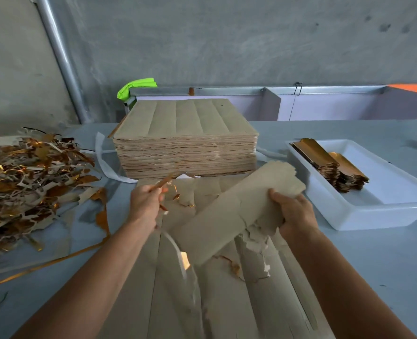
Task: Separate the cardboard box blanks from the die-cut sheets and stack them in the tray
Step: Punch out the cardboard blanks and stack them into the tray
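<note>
We see right hand (294,211) clamped on a blank (239,216), left hand (145,201) pinching a scrap strip (162,184). Risk: ragged waste clinging could tear the blank or foul the tray (373,216).

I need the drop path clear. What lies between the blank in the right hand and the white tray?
In the head view, nothing but a short stretch of bare table separates the blank from the tray.
</note>
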Available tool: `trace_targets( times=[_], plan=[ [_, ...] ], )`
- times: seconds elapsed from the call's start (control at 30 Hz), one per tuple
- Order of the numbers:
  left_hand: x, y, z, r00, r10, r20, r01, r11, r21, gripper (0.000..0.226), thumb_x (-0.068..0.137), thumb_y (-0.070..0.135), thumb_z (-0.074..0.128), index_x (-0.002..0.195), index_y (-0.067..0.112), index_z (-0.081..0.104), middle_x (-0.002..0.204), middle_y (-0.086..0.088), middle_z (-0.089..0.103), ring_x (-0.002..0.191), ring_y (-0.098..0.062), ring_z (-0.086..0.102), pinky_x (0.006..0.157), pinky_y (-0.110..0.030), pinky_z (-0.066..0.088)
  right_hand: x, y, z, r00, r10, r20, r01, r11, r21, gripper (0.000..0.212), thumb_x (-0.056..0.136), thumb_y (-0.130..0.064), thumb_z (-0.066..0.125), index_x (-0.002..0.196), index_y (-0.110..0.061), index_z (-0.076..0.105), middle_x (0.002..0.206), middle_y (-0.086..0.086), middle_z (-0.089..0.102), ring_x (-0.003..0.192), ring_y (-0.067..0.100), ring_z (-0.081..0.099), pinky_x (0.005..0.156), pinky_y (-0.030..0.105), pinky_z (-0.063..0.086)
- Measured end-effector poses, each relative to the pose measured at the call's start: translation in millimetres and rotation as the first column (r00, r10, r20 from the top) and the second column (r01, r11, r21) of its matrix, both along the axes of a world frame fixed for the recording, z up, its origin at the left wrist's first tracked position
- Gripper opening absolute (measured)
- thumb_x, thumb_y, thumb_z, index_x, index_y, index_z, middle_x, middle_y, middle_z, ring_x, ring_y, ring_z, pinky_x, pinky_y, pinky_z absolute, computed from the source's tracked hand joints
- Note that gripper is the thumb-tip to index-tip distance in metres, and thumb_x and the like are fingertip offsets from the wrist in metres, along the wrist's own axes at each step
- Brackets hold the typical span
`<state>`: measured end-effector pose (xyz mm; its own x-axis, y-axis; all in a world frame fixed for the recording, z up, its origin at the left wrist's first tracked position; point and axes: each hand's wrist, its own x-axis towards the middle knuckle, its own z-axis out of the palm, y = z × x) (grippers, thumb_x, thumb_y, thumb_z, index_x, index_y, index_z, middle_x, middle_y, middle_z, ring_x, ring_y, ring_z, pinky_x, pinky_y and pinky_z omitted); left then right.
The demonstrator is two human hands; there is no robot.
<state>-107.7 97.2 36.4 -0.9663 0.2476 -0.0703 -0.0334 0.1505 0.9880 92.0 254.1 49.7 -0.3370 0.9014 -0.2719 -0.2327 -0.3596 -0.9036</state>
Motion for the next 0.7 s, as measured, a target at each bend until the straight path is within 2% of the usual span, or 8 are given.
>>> trace_targets(
  times=[0.07, 0.17, 0.27, 0.37, 0.47, 0.57, 0.63, 0.7],
  plan=[
    [-13.5, -9.0, -9.8, 0.995, 0.043, -0.086, -0.052, 0.993, -0.102, 0.020, 0.098, 0.010, 0.047, 0.096, 0.004, 0.066, 0.070, 0.000, 0.053, 0.058, -0.007, 0.050, 0.050, -0.021, 0.040, 3.2, 7.3, 1.5, 0.996, -0.085, 0.014, 0.085, 0.996, -0.038, 0.029, 0.085, -0.011, 0.069, 0.109, -0.013, 0.055, 0.100, 0.004, 0.062, 0.085, 0.021, 0.058, 0.072, 0.037, 0.051],
    [-35.2, -25.0, -22.2, 0.983, 0.063, -0.175, -0.105, 0.965, -0.242, 0.021, 0.098, 0.010, 0.045, 0.090, 0.010, 0.064, 0.090, -0.008, 0.064, 0.074, -0.020, 0.056, 0.063, -0.032, 0.047, 10.9, 18.5, 4.1, 0.978, -0.210, 0.014, 0.210, 0.977, -0.029, 0.039, 0.085, -0.013, 0.069, 0.121, -0.009, 0.054, 0.112, 0.007, 0.060, 0.099, 0.023, 0.058, 0.089, 0.038, 0.049],
    [-48.4, -40.0, -28.2, 0.971, 0.012, -0.238, -0.114, 0.901, -0.419, 0.021, 0.097, 0.012, 0.046, 0.091, 0.005, 0.064, 0.095, -0.020, 0.065, 0.084, -0.032, 0.060, 0.078, -0.043, 0.053, 23.8, 30.2, 5.3, 0.960, -0.282, -0.004, 0.282, 0.959, -0.010, 0.035, 0.086, -0.014, 0.069, 0.117, -0.012, 0.054, 0.111, 0.004, 0.061, 0.101, 0.021, 0.059, 0.091, 0.038, 0.050],
    [-36.8, -40.7, -25.2, 0.950, -0.237, -0.202, 0.060, 0.775, -0.629, 0.017, 0.092, 0.021, 0.056, 0.093, 0.006, 0.065, 0.090, -0.014, 0.066, 0.083, -0.029, 0.061, 0.075, -0.039, 0.051, 27.5, 30.8, 3.3, 0.981, -0.192, -0.016, 0.192, 0.981, 0.040, 0.025, 0.085, -0.013, 0.069, 0.105, -0.018, 0.053, 0.099, -0.001, 0.062, 0.086, 0.015, 0.060, 0.083, 0.036, 0.050],
    [-3.1, -24.7, -8.9, 0.873, -0.450, -0.188, 0.277, 0.775, -0.567, 0.028, 0.079, 0.042, 0.070, 0.098, 0.022, 0.065, 0.087, 0.006, 0.065, 0.084, -0.012, 0.060, 0.066, -0.027, 0.042, 18.4, 20.1, 2.4, 0.998, -0.022, -0.053, 0.027, 0.996, 0.091, 0.023, 0.084, -0.012, 0.070, 0.102, -0.018, 0.058, 0.098, -0.001, 0.067, 0.085, 0.013, 0.063, 0.072, 0.032, 0.052],
    [33.3, -8.0, 10.6, 0.749, -0.645, -0.149, 0.556, 0.735, -0.388, 0.041, 0.061, 0.055, 0.079, 0.090, 0.029, 0.066, 0.070, 0.021, 0.060, 0.066, 0.003, 0.054, 0.061, -0.016, 0.038, 6.8, 10.2, 5.5, 0.987, 0.132, -0.097, -0.116, 0.981, 0.157, 0.030, 0.084, -0.010, 0.069, 0.113, -0.015, 0.061, 0.103, 0.002, 0.070, 0.093, 0.017, 0.066, 0.078, 0.033, 0.054],
    [47.7, 0.5, 12.6, 0.678, -0.727, -0.108, 0.669, 0.672, -0.317, 0.042, 0.059, 0.046, 0.085, 0.093, 0.032, 0.064, 0.075, 0.029, 0.060, 0.071, 0.010, 0.054, 0.069, -0.009, 0.040, 1.7, 5.9, 8.3, 0.973, 0.202, -0.113, -0.175, 0.961, 0.216, 0.030, 0.084, -0.010, 0.067, 0.114, -0.014, 0.062, 0.104, 0.002, 0.072, 0.095, 0.018, 0.068, 0.081, 0.033, 0.054],
    [53.3, 4.4, 10.6, 0.670, -0.733, -0.117, 0.670, 0.665, -0.331, 0.033, 0.063, 0.031, 0.086, 0.088, 0.032, 0.065, 0.084, 0.023, 0.064, 0.080, 0.003, 0.059, 0.080, -0.018, 0.047, 0.2, 3.8, 10.3, 0.965, 0.230, -0.126, -0.194, 0.951, 0.242, 0.031, 0.085, -0.010, 0.066, 0.116, -0.014, 0.062, 0.105, 0.002, 0.072, 0.096, 0.018, 0.068, 0.082, 0.033, 0.055]
  ],
)
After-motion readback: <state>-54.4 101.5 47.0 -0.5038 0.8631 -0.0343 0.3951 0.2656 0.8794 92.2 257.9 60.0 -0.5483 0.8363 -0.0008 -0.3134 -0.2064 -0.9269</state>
